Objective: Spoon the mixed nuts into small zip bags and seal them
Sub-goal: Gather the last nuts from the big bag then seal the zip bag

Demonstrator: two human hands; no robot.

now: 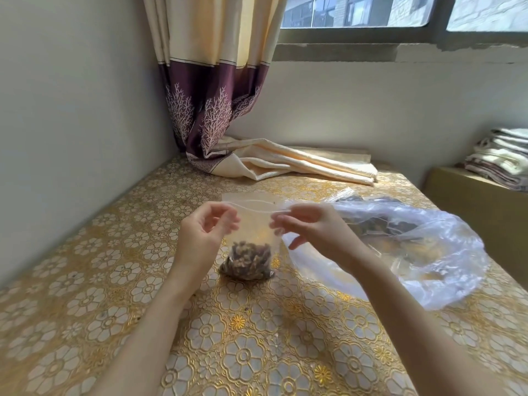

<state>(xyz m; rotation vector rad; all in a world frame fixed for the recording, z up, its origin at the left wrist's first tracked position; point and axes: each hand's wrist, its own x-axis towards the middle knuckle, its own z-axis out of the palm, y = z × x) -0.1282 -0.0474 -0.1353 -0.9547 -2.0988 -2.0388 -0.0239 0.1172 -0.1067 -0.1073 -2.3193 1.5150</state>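
Zip bag | left hand, right hand grip: both pinch zip strip | press along full seal, nuts kept low.

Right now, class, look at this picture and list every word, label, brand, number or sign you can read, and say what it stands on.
None: no readable text shows anywhere in this view.
The small zip bag, held between the left hand and the right hand, is clear and unprinted.
The large plastic bag shows no print.
The tablecloth and curtain carry only flower and branch patterns, no lettering.
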